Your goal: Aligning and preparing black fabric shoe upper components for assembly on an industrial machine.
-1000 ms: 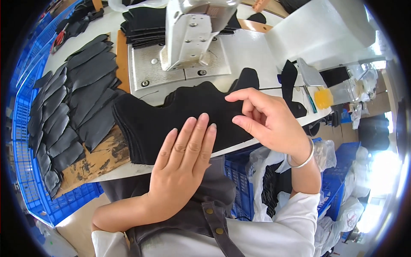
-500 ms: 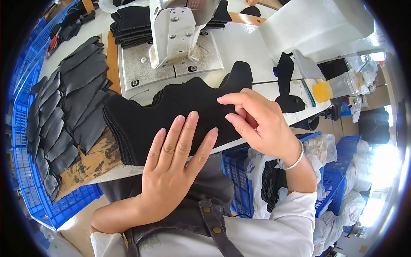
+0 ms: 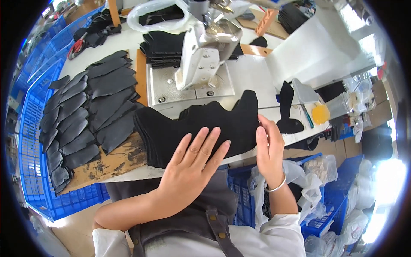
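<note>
Nearest is the person's dark grey apron (image 3: 180,231), fastened with round studs and worn over white sleeves (image 3: 276,237). The left hand (image 3: 192,160) lies flat on a stack of black fabric pieces (image 3: 214,124), its palm down and its fingers extended and slightly spread. The right hand (image 3: 269,150), with a silver bangle (image 3: 276,184) on its wrist, is at the stack's right end, thumb and forefinger close together by the edge; whether they pinch a layer cannot be told. The stack lies along the front edge of the white worktable (image 3: 252,73), its upper outline wavy and several layers showing at its left end.

Below the table edge, to the right, a blue plastic crate (image 3: 242,186) stands beside clear plastic bags. Left of the stack, a scuffed wooden board (image 3: 117,162) bears overlapping rows of dark, leather-like pieces (image 3: 107,103), with a larger blue crate (image 3: 34,171) beyond them. On the right of the table are a curved black cut piece (image 3: 285,103), a slim teal tool (image 3: 307,116) and a yellow object (image 3: 320,114).

Behind the stack stands a white sewing machine (image 3: 197,60) on a metal plate (image 3: 165,92); a second black stack (image 3: 162,49) lies behind it. Farther left lie red-handled scissors (image 3: 76,48).
</note>
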Available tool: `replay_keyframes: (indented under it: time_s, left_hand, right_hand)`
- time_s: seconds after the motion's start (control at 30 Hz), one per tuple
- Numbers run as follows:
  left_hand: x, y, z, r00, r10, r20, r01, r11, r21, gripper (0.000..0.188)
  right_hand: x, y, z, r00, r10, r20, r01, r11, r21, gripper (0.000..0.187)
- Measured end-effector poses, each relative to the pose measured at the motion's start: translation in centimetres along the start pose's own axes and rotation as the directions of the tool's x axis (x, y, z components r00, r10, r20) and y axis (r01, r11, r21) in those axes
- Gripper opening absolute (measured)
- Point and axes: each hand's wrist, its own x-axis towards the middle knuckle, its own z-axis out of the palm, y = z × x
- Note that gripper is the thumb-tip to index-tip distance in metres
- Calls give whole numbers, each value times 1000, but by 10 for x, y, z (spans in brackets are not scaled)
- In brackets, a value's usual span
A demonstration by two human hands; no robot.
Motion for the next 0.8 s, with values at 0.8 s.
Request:
replay_keyframes:
  time_s: [0.8]
  left_hand:
    - [-7, -161, -97, 894, -142, -424, 338, 837, 431, 56]
  right_hand:
    - [-4, -29, 36, 960, -278, 33, 257, 920, 295, 48]
